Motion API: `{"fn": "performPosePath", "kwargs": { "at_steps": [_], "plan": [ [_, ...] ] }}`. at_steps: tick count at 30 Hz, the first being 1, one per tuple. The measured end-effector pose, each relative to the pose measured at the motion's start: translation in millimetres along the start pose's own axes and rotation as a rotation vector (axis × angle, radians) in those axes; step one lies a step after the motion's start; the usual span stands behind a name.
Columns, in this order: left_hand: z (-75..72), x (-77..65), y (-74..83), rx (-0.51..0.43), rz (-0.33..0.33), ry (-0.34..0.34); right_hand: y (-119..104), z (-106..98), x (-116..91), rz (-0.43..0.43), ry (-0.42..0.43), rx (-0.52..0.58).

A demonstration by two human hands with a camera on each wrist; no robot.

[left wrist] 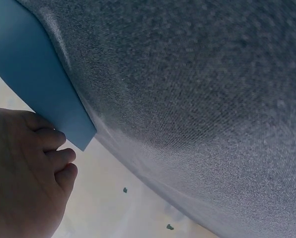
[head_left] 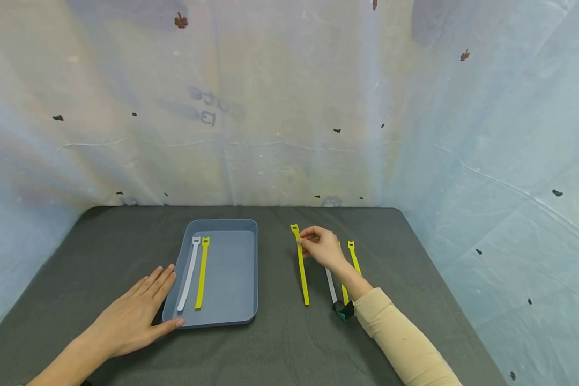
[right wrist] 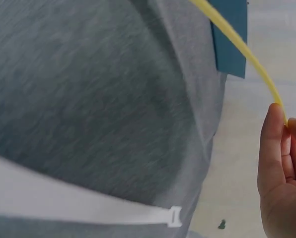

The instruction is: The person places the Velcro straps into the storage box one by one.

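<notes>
My right hand (head_left: 324,249) pinches a yellow cable tie (head_left: 303,279) near its slotted head, between thumb and fingertips. The tie hangs down toward me, right of the blue-grey tray (head_left: 234,279); the right wrist view shows it slightly bowed. Flat against the tray's left rim lies my left hand (head_left: 132,316), fingers straight and thumb at the front corner. Inside the tray, a white cable tie (head_left: 188,279) and another yellow cable tie (head_left: 202,276) lie side by side, heads away from me.
Beneath my right forearm lie a second white cable tie (head_left: 331,287) and two more yellow ones, one at the far right (head_left: 354,256), all partly covered by the arm. A small black device (head_left: 342,310) sits by the right wrist. Dark grey cloth (head_left: 280,343) covers the table; pale sheeting hangs behind.
</notes>
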State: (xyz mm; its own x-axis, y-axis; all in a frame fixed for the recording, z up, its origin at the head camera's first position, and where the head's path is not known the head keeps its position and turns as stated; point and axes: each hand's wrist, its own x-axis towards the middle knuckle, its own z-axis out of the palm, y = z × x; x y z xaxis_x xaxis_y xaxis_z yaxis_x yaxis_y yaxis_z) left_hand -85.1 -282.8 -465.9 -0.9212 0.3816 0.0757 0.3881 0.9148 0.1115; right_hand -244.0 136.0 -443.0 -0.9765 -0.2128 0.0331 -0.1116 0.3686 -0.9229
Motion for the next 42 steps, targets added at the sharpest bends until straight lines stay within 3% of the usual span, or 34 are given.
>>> {"fn": "performPosePath", "kwargs": {
  "at_steps": [14,24,39,42],
  "plan": [
    [1.0,0.1,-0.2,0.000,-0.002,-0.001,-29,22,0,-0.034,-0.031,0.057],
    [1.7,0.0,-0.9,0.005,0.000,0.002,-79,33,-15,-0.060,-0.085,0.143],
    [1.3,-0.6,-0.3,0.004,-0.001,0.003,-99,63,-8,-0.061,-0.110,0.232],
    [1.2,-0.9,0.6,0.008,-0.004,0.005,-92,71,-1,-0.064,-0.123,0.250]
  ]
}}
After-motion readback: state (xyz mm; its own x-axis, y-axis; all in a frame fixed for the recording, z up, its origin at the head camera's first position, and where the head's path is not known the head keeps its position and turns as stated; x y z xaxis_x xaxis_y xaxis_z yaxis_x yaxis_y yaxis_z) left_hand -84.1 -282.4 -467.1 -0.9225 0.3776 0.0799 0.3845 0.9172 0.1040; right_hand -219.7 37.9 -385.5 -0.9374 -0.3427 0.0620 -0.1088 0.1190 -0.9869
